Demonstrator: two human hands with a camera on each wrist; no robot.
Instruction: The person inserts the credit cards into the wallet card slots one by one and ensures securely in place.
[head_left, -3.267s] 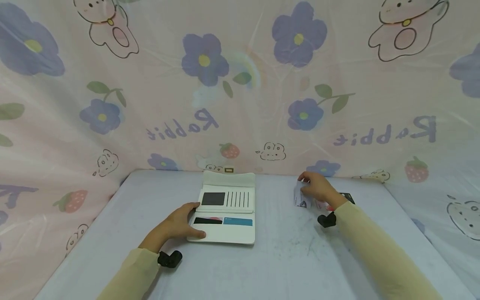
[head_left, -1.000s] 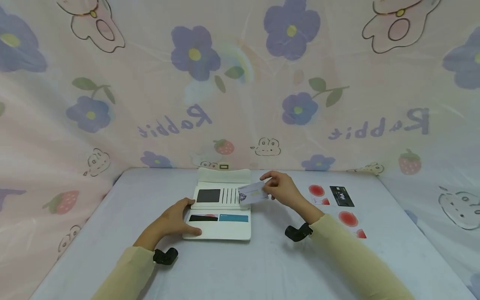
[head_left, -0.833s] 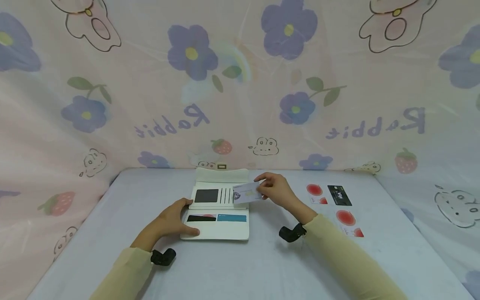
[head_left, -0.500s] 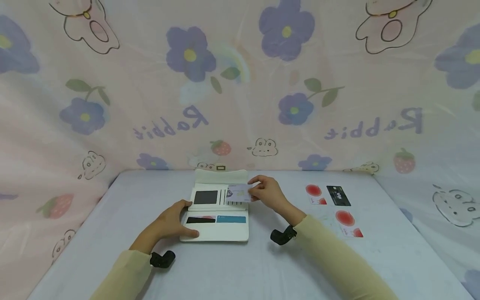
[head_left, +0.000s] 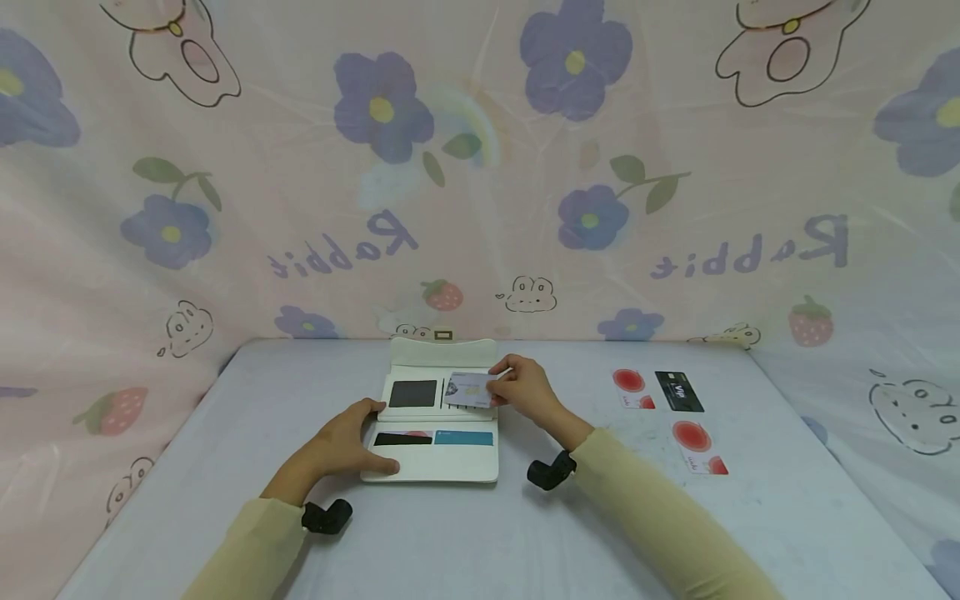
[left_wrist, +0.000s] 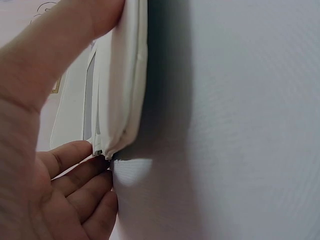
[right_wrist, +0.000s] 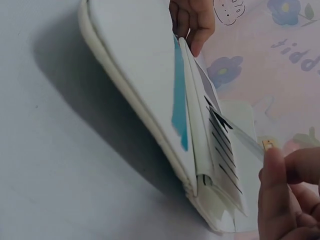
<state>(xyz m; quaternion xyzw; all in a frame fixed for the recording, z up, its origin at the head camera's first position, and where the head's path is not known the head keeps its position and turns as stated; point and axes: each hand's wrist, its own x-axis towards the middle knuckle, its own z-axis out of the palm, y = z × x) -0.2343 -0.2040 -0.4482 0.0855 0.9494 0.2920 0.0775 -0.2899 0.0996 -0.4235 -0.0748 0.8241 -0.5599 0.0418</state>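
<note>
Head view: below a pale pink fabric backdrop printed with purple flowers (head_left: 480, 208), a white counter (head_left: 450, 542) carries an opened white, leather-like wallet (head_left: 442, 419), its flap at 12 o'clock. At the wallet's 8 o'clock the bare left hand (head_left: 341, 442) holds the edge just as it did seconds ago, thumb across the lower panel and fingers spread apart from it along the outer side. At 3 o'clock the bare right hand (head_left: 528, 393) is what has moved: it has come over from the loose cards, its thumb and fingers pinching the near end of a pale lilac, rectangular plastic card (head_left: 467, 388). That card, a second ago jutting past the wallet's 3 o'clock edge, has slid toward 9 o'clock and now lies over the upper panel's black slits, leaving little of them uncovered. My judgement is that the work has passed from carrying to lining up; whether the edge is inside a slit I cannot tell. Well apart at 3 o'clock lie two white rectangular cards with red discs (head_left: 700, 447) and a black rectangular card marked VIP (head_left: 679, 392), while a blue card strip (head_left: 463, 437) shows in the wallet's lower panel.
</note>
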